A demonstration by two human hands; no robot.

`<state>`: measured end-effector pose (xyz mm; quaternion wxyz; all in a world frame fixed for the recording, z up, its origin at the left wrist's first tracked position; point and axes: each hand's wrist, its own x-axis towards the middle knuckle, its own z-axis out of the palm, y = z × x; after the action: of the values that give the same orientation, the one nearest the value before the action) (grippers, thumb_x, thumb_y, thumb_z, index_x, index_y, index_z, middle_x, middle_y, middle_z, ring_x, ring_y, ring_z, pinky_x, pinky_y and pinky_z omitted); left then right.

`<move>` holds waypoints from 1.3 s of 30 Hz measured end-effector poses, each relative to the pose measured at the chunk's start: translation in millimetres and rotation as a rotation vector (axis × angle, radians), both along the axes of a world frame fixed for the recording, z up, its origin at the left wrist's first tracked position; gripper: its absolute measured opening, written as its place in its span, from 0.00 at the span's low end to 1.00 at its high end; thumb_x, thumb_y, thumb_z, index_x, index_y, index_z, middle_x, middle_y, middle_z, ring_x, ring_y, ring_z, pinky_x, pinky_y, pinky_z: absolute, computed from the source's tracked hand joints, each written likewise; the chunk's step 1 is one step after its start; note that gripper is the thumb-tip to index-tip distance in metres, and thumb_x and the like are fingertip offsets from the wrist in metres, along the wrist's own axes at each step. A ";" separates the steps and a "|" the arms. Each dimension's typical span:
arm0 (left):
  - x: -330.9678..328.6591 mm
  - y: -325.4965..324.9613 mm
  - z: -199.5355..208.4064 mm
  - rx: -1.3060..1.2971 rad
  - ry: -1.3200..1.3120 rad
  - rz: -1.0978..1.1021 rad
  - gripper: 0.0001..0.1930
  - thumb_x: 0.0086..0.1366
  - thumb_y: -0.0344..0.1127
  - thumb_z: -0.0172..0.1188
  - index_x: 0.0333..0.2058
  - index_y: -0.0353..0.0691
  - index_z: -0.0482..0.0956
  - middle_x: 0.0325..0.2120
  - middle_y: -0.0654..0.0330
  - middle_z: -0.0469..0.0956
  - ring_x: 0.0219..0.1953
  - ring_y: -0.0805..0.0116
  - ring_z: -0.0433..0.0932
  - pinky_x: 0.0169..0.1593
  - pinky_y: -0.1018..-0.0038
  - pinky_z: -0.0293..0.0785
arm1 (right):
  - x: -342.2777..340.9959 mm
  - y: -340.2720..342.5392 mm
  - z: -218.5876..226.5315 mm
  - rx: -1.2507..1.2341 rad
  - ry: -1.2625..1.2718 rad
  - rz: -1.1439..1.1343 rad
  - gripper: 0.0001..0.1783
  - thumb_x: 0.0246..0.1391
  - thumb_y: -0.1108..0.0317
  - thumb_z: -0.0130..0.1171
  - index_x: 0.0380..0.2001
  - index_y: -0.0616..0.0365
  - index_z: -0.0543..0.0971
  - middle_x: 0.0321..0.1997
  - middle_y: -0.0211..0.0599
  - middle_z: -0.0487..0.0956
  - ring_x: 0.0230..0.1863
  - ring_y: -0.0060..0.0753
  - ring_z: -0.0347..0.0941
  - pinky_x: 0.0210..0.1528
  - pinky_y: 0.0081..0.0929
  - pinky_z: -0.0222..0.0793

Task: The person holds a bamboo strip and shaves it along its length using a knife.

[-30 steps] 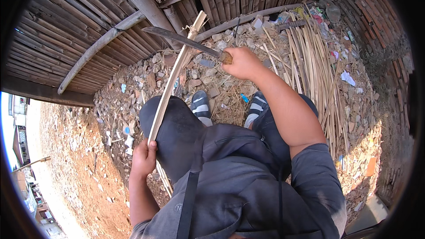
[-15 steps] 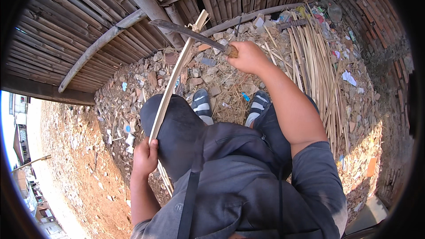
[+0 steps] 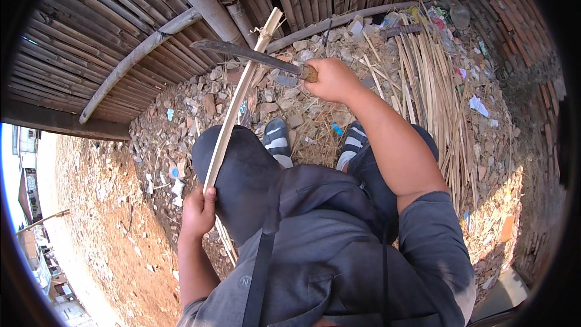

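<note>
My left hand (image 3: 198, 211) is closed on the lower part of a long pale bamboo strip (image 3: 229, 122), which rests along my left thigh and slants up and away to the right. Frayed shavings curl from the strip near its far end. A machete (image 3: 254, 56) with a dark curved blade and a wooden handle is in my right hand (image 3: 334, 80), fingers wrapped round the handle. Its blade lies across the strip, a little below the shavings, pointing left. Whether the edge bites into the bamboo, I cannot tell.
Many split bamboo strips (image 3: 439, 97) lie in a pile on the right. Rubble (image 3: 209, 106) and litter cover the ground about my sandalled feet. A bamboo slat wall (image 3: 66, 54) stands at the far left, and a brick wall (image 3: 514, 18) at the right.
My right hand has drawn the machete slightly left and nearer to me, so the blade crosses the strip lower than before. The left hand keeps its hold.
</note>
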<state>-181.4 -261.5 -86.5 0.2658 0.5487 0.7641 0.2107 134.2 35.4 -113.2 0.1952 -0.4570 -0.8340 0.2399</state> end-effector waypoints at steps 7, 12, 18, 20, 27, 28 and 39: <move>-11.3 3.1 2.6 -0.136 -0.029 0.005 0.24 0.76 0.48 0.52 0.30 0.31 0.76 0.19 0.51 0.76 0.23 0.58 0.75 0.31 0.62 0.69 | -10.7 -22.8 13.2 -0.089 -0.201 0.201 0.22 0.46 0.55 0.69 0.45 0.51 0.84 0.33 0.52 0.83 0.40 0.58 0.81 0.45 0.50 0.76; -9.7 2.0 -2.1 -0.103 -0.108 0.028 0.25 0.76 0.50 0.52 0.29 0.31 0.75 0.17 0.55 0.74 0.22 0.64 0.72 0.30 0.65 0.69 | -1.2 -9.0 11.9 -0.143 -0.125 0.238 0.26 0.46 0.51 0.71 0.46 0.55 0.84 0.37 0.52 0.84 0.41 0.56 0.82 0.46 0.44 0.76; -15.5 3.9 -2.9 -0.136 -0.176 0.060 0.25 0.76 0.50 0.52 0.29 0.31 0.76 0.18 0.58 0.74 0.23 0.69 0.71 0.30 0.68 0.68 | 11.2 4.8 6.2 -0.281 0.024 -0.007 0.28 0.47 0.53 0.71 0.48 0.59 0.83 0.37 0.53 0.85 0.42 0.52 0.83 0.48 0.40 0.76; -16.7 2.3 -6.6 -0.155 -0.195 0.092 0.24 0.76 0.49 0.52 0.29 0.31 0.76 0.18 0.59 0.74 0.23 0.69 0.71 0.30 0.69 0.68 | 1.8 -6.6 5.5 -0.169 0.019 0.065 0.23 0.47 0.54 0.70 0.44 0.57 0.84 0.34 0.53 0.84 0.40 0.55 0.82 0.46 0.43 0.77; -7.4 -0.4 0.2 -0.076 -0.060 -0.002 0.23 0.76 0.47 0.52 0.30 0.31 0.76 0.19 0.54 0.76 0.23 0.63 0.75 0.30 0.65 0.70 | -6.5 -20.7 30.8 -0.089 -0.107 0.140 0.17 0.46 0.56 0.67 0.36 0.55 0.82 0.29 0.47 0.83 0.36 0.58 0.80 0.41 0.49 0.76; -7.2 0.0 0.2 -0.073 -0.035 -0.008 0.22 0.76 0.47 0.52 0.30 0.31 0.77 0.19 0.52 0.77 0.23 0.61 0.76 0.31 0.64 0.71 | 1.0 -6.5 24.0 -0.157 -0.066 0.046 0.19 0.48 0.55 0.67 0.40 0.56 0.83 0.33 0.49 0.84 0.38 0.58 0.81 0.43 0.48 0.76; -1.3 8.2 11.4 -0.120 0.026 -0.003 0.21 0.76 0.45 0.52 0.30 0.31 0.76 0.19 0.49 0.77 0.23 0.54 0.77 0.31 0.61 0.71 | -11.5 -33.3 32.6 0.123 -0.259 0.235 0.13 0.46 0.60 0.66 0.35 0.54 0.82 0.31 0.47 0.84 0.37 0.57 0.81 0.45 0.50 0.75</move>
<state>-182.7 -253.3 -75.1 0.2886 0.5355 0.7780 0.1571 122.7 2.1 -80.6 0.0843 -0.3710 -0.9128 0.1488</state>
